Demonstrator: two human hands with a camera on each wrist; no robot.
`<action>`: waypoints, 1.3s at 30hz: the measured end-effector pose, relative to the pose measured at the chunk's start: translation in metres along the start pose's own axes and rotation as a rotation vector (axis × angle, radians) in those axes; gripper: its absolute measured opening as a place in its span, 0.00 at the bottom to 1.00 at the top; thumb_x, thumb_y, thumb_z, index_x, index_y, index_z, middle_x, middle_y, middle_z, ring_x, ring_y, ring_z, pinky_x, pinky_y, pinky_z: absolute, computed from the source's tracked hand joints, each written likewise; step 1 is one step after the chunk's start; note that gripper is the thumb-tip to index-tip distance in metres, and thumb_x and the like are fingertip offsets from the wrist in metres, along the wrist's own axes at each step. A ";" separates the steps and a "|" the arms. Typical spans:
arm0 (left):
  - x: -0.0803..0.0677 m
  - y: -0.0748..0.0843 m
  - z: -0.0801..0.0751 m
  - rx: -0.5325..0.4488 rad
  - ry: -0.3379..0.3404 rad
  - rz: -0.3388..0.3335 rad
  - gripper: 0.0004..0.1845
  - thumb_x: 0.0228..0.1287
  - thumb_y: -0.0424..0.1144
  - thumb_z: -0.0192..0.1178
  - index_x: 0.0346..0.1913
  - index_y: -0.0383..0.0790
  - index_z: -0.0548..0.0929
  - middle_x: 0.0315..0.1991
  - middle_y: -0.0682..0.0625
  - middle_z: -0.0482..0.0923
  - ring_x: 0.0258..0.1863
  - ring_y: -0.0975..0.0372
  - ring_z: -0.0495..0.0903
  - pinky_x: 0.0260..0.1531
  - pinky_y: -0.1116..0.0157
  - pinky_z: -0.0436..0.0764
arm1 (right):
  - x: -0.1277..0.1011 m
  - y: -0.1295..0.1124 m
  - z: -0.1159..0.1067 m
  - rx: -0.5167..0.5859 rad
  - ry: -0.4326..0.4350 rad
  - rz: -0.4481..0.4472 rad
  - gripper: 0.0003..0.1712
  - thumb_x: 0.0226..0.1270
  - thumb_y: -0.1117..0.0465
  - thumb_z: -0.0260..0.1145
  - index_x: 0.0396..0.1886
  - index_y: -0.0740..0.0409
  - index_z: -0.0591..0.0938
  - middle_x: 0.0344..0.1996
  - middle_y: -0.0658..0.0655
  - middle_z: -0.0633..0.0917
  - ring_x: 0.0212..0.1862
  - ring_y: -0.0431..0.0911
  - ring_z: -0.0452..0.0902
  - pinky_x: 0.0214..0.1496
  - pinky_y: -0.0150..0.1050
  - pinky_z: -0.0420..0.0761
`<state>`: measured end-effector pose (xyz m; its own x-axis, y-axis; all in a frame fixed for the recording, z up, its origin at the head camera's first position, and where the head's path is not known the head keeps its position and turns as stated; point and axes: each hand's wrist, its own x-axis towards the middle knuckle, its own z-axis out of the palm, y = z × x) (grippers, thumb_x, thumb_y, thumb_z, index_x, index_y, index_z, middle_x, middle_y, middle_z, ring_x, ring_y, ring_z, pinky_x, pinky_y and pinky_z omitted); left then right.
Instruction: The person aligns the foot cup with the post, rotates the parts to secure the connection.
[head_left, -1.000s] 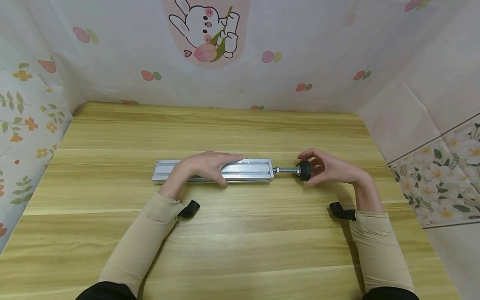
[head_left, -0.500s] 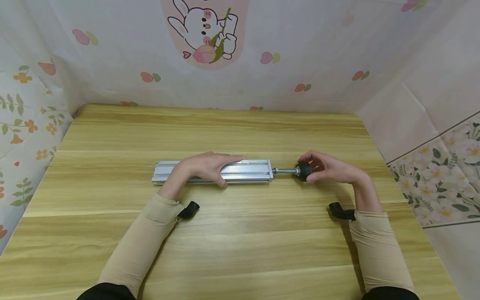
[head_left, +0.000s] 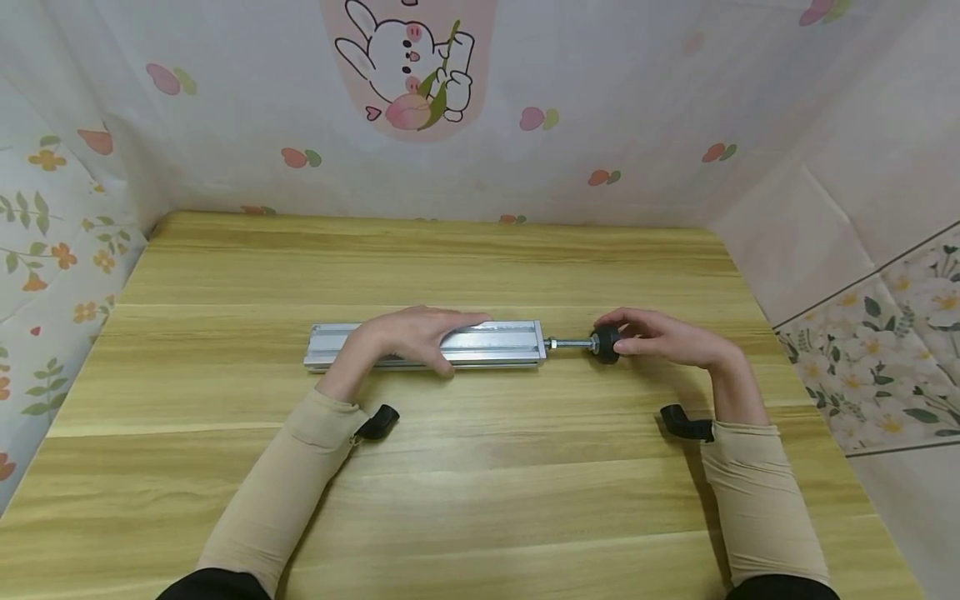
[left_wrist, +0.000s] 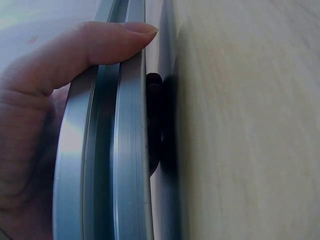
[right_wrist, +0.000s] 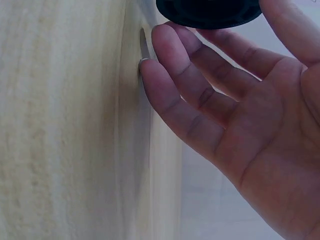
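A silver aluminium rail (head_left: 502, 343) lies lengthwise in the middle of the wooden table (head_left: 480, 492). A thin threaded rod (head_left: 572, 342) sticks out of its right end and carries a black round knob (head_left: 604, 343). My left hand (head_left: 408, 333) lies flat on top of the rail, fingers straight, thumb against the near side. The left wrist view shows that thumb (left_wrist: 100, 45) along the rail's edge (left_wrist: 125, 165). My right hand (head_left: 660, 337) pinches the knob between thumb and fingers. In the right wrist view the knob (right_wrist: 210, 12) sits at the top, above the fingers (right_wrist: 185, 90).
Patterned fabric walls (head_left: 480, 125) close off the table at the back, left and right. Black wrist camera mounts (head_left: 378, 419) (head_left: 682, 423) show at both sleeves. Bare wood surrounds the rail on every side.
My right hand's fingers have come down and wrapped closer round the knob, turning slightly. The left hand and the rail have stayed in place.
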<state>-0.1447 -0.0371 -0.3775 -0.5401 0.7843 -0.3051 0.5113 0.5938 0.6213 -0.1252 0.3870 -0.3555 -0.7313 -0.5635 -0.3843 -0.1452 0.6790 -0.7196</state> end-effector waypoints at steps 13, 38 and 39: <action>0.002 -0.001 0.001 0.016 0.001 0.003 0.54 0.52 0.42 0.67 0.83 0.55 0.54 0.81 0.51 0.61 0.63 0.58 0.72 0.68 0.52 0.71 | 0.006 -0.001 0.004 0.116 0.023 -0.046 0.39 0.56 0.67 0.78 0.66 0.64 0.69 0.63 0.64 0.73 0.57 0.50 0.78 0.58 0.37 0.82; 0.001 0.001 0.000 0.014 0.001 0.000 0.54 0.52 0.42 0.67 0.83 0.56 0.53 0.80 0.53 0.62 0.53 0.57 0.72 0.60 0.55 0.73 | -0.003 0.002 0.002 0.020 -0.009 -0.070 0.26 0.79 0.60 0.59 0.71 0.61 0.67 0.65 0.64 0.73 0.54 0.41 0.78 0.56 0.30 0.76; 0.001 0.001 0.001 0.015 0.002 -0.002 0.54 0.52 0.42 0.67 0.83 0.57 0.53 0.80 0.53 0.62 0.53 0.57 0.72 0.60 0.56 0.73 | -0.003 0.002 0.002 0.015 -0.006 -0.069 0.26 0.79 0.60 0.59 0.71 0.60 0.67 0.65 0.63 0.74 0.55 0.40 0.78 0.57 0.30 0.76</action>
<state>-0.1444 -0.0360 -0.3777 -0.5426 0.7829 -0.3043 0.5207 0.5978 0.6096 -0.1216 0.3892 -0.3569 -0.7156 -0.6116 -0.3373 -0.1848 0.6315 -0.7530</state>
